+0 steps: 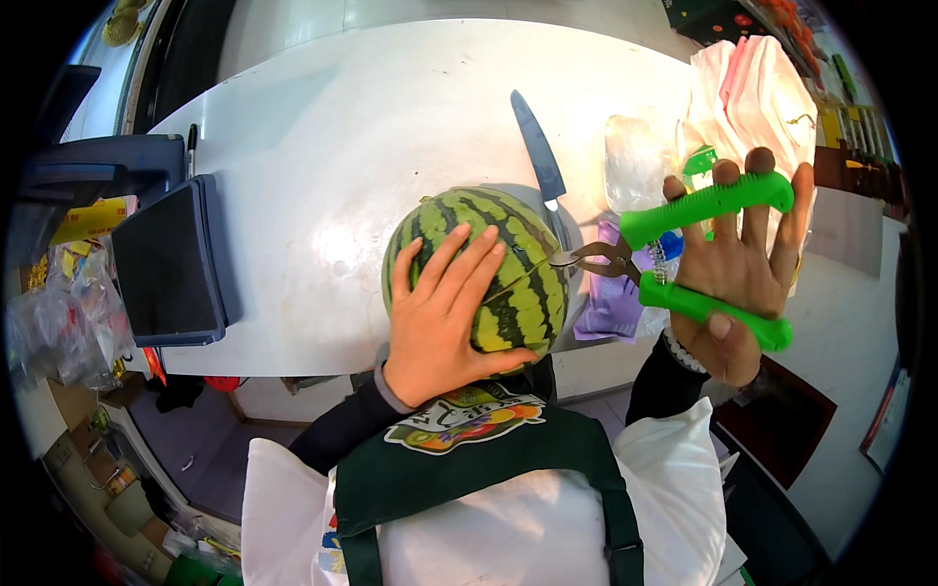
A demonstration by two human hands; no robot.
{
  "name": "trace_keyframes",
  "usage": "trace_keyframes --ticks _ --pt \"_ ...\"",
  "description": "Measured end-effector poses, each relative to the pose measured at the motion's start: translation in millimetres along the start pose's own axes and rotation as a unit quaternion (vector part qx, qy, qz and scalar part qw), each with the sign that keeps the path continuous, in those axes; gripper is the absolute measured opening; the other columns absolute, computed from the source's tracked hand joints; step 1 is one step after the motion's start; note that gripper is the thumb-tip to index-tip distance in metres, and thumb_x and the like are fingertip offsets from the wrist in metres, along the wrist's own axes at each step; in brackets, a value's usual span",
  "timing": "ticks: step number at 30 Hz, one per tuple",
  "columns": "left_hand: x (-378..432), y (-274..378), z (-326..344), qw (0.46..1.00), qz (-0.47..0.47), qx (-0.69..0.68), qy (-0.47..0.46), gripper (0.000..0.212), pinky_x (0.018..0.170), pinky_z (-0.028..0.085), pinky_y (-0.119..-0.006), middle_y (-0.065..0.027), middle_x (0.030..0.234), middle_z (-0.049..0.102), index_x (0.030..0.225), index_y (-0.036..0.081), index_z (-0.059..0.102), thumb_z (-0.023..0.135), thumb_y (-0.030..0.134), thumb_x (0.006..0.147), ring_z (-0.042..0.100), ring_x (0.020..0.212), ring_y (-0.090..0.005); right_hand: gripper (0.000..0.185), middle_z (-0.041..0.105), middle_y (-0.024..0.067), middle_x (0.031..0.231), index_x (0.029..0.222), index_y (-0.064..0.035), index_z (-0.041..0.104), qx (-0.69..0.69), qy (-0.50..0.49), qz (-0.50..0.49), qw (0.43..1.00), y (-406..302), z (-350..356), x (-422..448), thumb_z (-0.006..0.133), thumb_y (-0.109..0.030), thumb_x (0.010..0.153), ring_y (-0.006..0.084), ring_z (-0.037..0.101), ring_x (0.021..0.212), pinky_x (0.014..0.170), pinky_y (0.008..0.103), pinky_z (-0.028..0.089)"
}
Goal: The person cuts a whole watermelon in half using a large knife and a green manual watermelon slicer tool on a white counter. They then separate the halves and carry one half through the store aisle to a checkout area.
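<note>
A striped green watermelon (522, 293) rests near the front edge of the white table (308, 220). My left hand (443, 315) lies spread on its top left side. In my right hand (733, 256) are spring-loaded pruning shears with green handles (703, 209), the fingers behind one handle and the thumb on the other. The handles stand apart, and the blade tips touch or almost touch the melon's right side, beside a thin dark line in the rind. Beyond the melon lies a knife (538, 150), its dark blade pointing away from me.
A dark tablet-like device (170, 267) and a black pen (192, 150) are at the left. Under and beyond my right hand lie a purple packet (610, 308), a clear plastic container (636, 165) and pink-white bags (762, 95). Crumpled plastic bags (80, 315) hang at the far left.
</note>
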State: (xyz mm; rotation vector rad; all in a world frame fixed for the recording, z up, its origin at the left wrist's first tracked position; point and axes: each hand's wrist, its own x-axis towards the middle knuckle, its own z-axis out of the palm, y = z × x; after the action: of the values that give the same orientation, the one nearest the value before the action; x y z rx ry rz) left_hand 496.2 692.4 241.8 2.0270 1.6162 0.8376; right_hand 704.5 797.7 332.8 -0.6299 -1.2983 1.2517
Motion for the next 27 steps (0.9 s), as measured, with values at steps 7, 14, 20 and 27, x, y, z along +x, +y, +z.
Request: trace_keyframes --ticks 7,14,20,27 --pt "-5 -13 -6 1.000 -0.007 -0.001 -0.003 0.100 0.113 0.023 -0.052 -0.0126 0.143 0.052 0.136 0.004 0.051 0.086 0.058 0.059 0.044 0.135 -0.0349 0.116 0.018 0.0256 0.157 0.155 0.0035 0.001 0.113 0.040 0.049 0.992 34 -23 14 0.064 -0.007 0.058 0.0399 0.021 0.145 0.116 0.0636 0.017" --pt "-6 -15 -7 1.000 -0.010 0.006 -0.008 0.103 0.113 0.023 -0.052 -0.0139 0.142 0.052 0.136 0.003 0.051 0.085 0.060 0.058 0.044 0.135 -0.0354 0.118 0.011 0.0237 0.159 0.156 -0.0005 -0.001 0.120 0.044 0.068 0.990 30 -13 14 0.066 -0.007 0.059 0.0381 0.019 0.147 0.116 0.0630 0.019" --pt "-1 -10 -6 1.000 -0.005 0.006 -0.015 0.102 0.113 0.022 -0.052 -0.0137 0.143 0.052 0.136 0.003 0.052 0.086 0.060 0.058 0.045 0.135 -0.0349 0.116 0.007 0.0186 0.160 0.157 -0.0068 -0.004 0.073 -0.038 0.055 0.995 15 -6 7 0.070 -0.012 0.068 0.0330 0.023 0.144 0.111 0.0630 0.029" --pt "1 -9 -6 1.000 -0.008 -0.006 -0.018 0.100 0.113 0.022 -0.053 -0.0125 0.144 0.051 0.136 0.003 0.051 0.085 0.058 0.059 0.044 0.136 -0.0335 0.107 0.023 0.0090 0.148 0.157 -0.0260 0.014 0.067 -0.282 -0.003 0.957 8 3 12 0.072 -0.007 0.070 0.0273 0.033 0.132 0.099 0.0600 0.041"
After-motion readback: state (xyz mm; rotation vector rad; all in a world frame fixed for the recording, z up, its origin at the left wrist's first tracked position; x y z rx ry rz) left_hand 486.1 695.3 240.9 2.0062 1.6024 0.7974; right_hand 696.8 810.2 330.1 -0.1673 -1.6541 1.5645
